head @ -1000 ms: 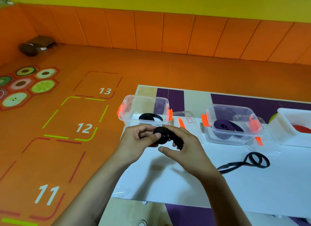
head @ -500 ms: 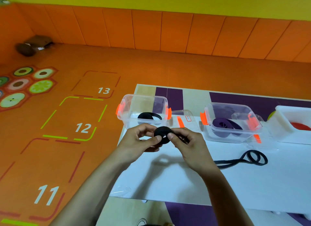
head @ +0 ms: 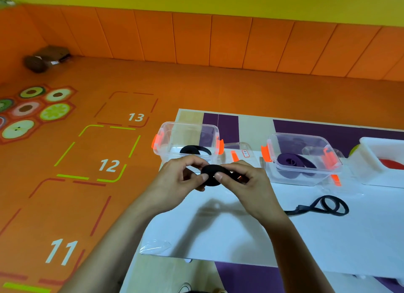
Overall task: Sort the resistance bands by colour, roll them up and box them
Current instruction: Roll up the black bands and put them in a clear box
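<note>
Pinching the black band roll [head: 211, 175] with fingers [head: 202, 177] of left hand [head: 175, 180] and right hand [head: 249, 184], above the table [head: 240, 238], just before the clear box [head: 188, 135]. Squeeze the coil flat and flush while winding in any loose tail, lest it spring open.

Black roll [head: 211, 175]: grip changed
The right hand [head: 251, 183] no longer covers the roll; its thumb now sits on the face, beside the thumb of the left hand [head: 177, 181].

Floor [head: 196, 91]: 11, 12, 13; sticker [head: 245, 153] apparently illegible.
</note>
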